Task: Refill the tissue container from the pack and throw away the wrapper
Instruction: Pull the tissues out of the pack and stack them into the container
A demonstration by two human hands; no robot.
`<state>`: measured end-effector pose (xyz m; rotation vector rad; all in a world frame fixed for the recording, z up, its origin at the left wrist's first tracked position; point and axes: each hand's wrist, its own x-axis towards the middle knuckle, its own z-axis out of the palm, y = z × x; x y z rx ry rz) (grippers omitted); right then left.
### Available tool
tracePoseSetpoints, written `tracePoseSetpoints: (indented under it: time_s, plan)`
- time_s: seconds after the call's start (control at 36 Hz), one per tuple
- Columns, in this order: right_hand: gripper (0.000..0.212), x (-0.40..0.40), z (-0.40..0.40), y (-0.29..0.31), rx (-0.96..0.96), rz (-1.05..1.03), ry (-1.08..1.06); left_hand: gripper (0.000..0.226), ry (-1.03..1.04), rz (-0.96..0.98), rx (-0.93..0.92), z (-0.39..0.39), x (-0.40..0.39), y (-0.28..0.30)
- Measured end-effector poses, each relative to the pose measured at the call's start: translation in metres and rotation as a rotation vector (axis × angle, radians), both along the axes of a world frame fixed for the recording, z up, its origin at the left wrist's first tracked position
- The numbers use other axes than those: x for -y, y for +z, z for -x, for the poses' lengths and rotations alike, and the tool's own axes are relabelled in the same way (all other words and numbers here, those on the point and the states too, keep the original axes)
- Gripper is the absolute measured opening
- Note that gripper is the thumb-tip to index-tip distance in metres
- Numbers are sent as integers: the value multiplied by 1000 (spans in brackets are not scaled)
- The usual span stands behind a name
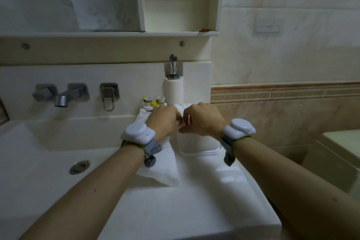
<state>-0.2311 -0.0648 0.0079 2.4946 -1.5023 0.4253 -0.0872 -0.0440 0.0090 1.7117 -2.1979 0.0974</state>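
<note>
Both hands meet over the container (198, 145) at table centre. Left hand (162, 121) and right hand (204, 119) have fingers curled, pinching tissue (181, 108). The flat pack (161, 167) lies at the container's 9 o'clock. Advise tucking evenly without tearing.

We see the tissue container (198, 145), a white rounded box, standing upright on the white counter directly below our fingertips, its lower rim showing as a pale outline on the near side. The tissue pack (165, 169), white and soft-looking with a crinkled wrapper, lies flat just left of the container, stretching from beyond our fingers back toward us and passing under the left wrist. White tissue (180, 107) bunches up right at our fingers, above the container's top, pinched between both hands.
</note>
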Motion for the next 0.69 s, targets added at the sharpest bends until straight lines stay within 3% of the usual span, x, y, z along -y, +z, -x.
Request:
tracePoseSetpoints:
  time_s: [0.17, 0.31, 0.44, 0.53, 0.64, 0.69]
  plan:
    - [34, 4, -2, 2, 7, -39, -9, 34, 20, -203, 122, 4, -3, 2]
    - [31, 1, 21, 17, 216, -231, 45, 44, 10, -167, 133, 3, -7, 2]
    - [21, 4, 48, 17, 392, -134, -11, 59, 10, -165, 48, 4, -7, -4]
    - [22, 3, 58, 12, 460, -131, -66, 59, -4, -70, -104, 6, -9, 1]
    - [36, -4, 56, 13, 585, -160, -80, 42, 67, 116, -536, -1, -15, 14]
    - [40, -11, 49, 18, 695, -218, -45, 40, 143, 162, -613, -13, -18, 20]
